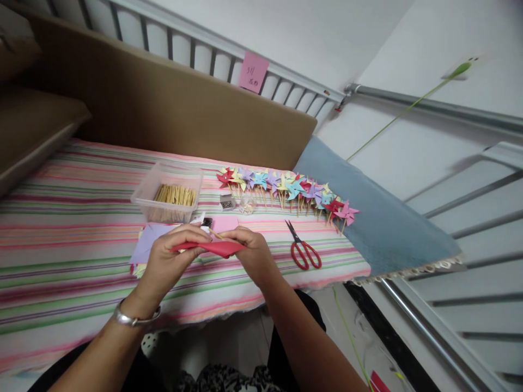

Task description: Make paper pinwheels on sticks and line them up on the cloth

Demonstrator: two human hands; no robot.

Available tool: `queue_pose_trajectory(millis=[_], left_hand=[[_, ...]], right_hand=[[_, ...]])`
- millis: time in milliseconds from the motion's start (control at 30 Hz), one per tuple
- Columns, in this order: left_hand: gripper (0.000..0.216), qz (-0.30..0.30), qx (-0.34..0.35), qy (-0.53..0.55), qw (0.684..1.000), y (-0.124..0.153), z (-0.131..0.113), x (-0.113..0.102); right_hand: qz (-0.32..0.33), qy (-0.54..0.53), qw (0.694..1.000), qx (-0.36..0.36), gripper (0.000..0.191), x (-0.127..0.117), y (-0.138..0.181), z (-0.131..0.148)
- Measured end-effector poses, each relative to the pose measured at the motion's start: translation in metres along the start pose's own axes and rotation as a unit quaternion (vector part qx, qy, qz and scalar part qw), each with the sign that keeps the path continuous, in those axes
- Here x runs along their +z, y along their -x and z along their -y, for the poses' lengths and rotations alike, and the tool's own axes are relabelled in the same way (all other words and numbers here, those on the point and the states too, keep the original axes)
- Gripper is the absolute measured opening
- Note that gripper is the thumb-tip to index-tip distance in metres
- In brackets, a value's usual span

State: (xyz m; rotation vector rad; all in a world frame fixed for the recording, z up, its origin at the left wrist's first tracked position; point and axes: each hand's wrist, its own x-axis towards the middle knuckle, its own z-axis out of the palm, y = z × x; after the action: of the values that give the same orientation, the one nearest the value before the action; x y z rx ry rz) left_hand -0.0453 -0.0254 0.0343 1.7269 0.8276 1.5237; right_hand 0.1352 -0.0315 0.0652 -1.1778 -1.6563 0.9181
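Note:
Both my hands hold one piece of red paper [214, 248] above the striped cloth. My left hand [171, 256] pinches its left end, fingers closed over the top edge. My right hand [253, 251] grips the right end, fingers curled, and a thin wooden stick [215, 234] pokes out by its fingertips. Under my hands lie sheets of purple paper [147, 239] and pink paper [224, 223]. A clear plastic box of wooden sticks [171, 193] stands just behind my left hand.
A row of several finished paper pinwheels [286, 190] lies along the back right of the striped cloth [73, 228]. Red-handled scissors [302, 250] lie to the right of my right hand. Two small containers [237, 203] sit near the pinwheels. A blue mat [376, 223] and metal rails lie further right.

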Motion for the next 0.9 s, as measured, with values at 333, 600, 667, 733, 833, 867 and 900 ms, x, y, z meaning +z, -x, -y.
queue_pose_trajectory(millis=[333, 600, 667, 733, 833, 867, 900], left_hand=[[0.007, -0.014, 0.026, -0.006, 1.0, 0.0005, 0.0013, -0.0026], [0.005, -0.021, 0.039, -0.009, 0.999, 0.0015, 0.0032, -0.0038], [0.004, -0.025, 0.047, -0.01, 0.999, 0.0011, 0.0035, -0.0041], [0.005, -0.025, 0.053, -0.011, 0.998, 0.0007, 0.004, -0.0038], [0.006, -0.023, 0.055, -0.016, 0.998, 0.0002, 0.0046, -0.003], [0.006, -0.024, 0.054, -0.017, 0.998, 0.0003, 0.0048, -0.0029], [0.006, -0.024, 0.054, -0.018, 0.998, 0.0004, 0.0049, -0.0029]], right_hand=[[0.001, -0.006, 1.0, -0.001, 0.018, 0.004, -0.0006, 0.0027], [0.003, -0.005, 1.0, -0.018, 0.023, 0.0047, 0.0001, 0.0005], [0.003, -0.005, 1.0, -0.02, 0.024, 0.0047, 0.0006, -0.0006], [0.004, -0.004, 1.0, -0.021, 0.024, 0.0049, 0.001, -0.001], [0.007, 0.001, 1.0, -0.023, 0.024, 0.0054, 0.0011, -0.0003], [0.008, 0.002, 1.0, -0.023, 0.024, 0.0055, 0.0011, 0.0], [0.009, 0.003, 1.0, -0.023, 0.024, 0.0056, 0.0009, 0.0002]])
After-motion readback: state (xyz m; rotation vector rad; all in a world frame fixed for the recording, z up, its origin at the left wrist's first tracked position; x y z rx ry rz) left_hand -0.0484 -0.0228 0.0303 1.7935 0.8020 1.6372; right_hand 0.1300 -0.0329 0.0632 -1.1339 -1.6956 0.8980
